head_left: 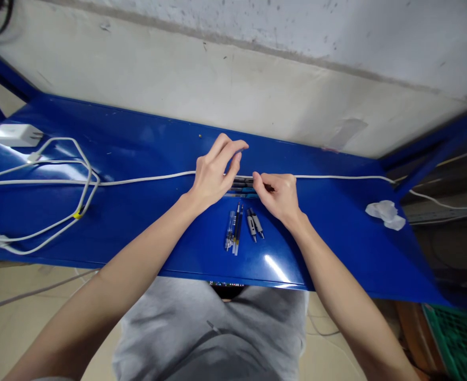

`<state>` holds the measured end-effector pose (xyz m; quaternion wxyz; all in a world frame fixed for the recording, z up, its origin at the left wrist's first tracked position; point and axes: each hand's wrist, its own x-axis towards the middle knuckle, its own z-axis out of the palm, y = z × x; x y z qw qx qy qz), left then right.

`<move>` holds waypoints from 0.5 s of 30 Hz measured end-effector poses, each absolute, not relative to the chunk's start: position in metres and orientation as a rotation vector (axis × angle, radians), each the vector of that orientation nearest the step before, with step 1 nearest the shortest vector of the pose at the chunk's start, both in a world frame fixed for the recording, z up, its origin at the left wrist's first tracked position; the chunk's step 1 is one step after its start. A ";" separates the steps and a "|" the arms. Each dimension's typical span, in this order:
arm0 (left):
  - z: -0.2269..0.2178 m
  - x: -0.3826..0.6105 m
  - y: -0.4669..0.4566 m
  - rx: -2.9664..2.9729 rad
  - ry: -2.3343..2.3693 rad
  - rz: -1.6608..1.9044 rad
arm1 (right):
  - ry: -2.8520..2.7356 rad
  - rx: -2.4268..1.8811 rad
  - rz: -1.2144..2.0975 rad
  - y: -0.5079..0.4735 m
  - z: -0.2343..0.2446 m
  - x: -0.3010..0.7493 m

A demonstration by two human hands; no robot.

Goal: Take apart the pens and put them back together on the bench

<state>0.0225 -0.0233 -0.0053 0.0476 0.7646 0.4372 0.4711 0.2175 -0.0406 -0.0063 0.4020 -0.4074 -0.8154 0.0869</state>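
Observation:
Several dark pens [242, 186] lie side by side on the blue shelf [146, 233], between my two hands. At their left end is my left hand [215, 172], its thumb and fingers bent but apart, with nothing seen in them. My right hand [279, 196] is curled closed at the pens' right end and covers their tips; what its fingers hold is hidden. Closer to me lie two dark ink refills [238, 227] beside clear pen barrels [229, 230]. To the right of these are two grey pen grip sections [254, 224] with pointed metal tips.
A white cable [150, 179] crosses the shelf behind the pens and loops at the left, near a white plug adapter [17, 135]. Crumpled white plastic [386, 214] lies at the right. A pale wall [178, 69] rises behind; a green crate [456, 338] stands below right.

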 end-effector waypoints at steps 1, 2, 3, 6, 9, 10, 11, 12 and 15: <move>-0.005 0.022 -0.023 2.333 1.325 1.441 | -2.059 -1.017 0.219 -0.041 -0.006 0.217; -0.005 0.022 -0.023 2.336 1.318 1.442 | -2.060 -1.004 0.219 -0.041 -0.006 0.218; -0.005 0.022 -0.022 2.343 1.312 1.440 | -2.066 -0.994 0.221 -0.041 -0.006 0.218; -0.006 0.021 -0.020 2.391 1.307 1.414 | -2.132 -0.970 0.253 -0.040 0.000 0.218; -0.007 0.020 -0.019 2.485 1.324 1.383 | -2.169 -0.952 0.423 -0.044 0.015 0.217; -0.008 0.020 -0.018 2.515 1.330 1.376 | -2.157 -0.948 0.514 -0.049 0.022 0.217; -0.008 0.020 -0.018 2.540 1.333 1.373 | -2.145 -0.944 0.606 -0.055 0.028 0.217; -0.009 0.020 -0.017 2.558 1.331 1.372 | -2.141 -0.957 0.679 -0.063 0.034 0.218; -0.010 0.021 -0.017 2.582 1.304 1.375 | -2.242 -1.035 0.727 -0.090 0.042 0.222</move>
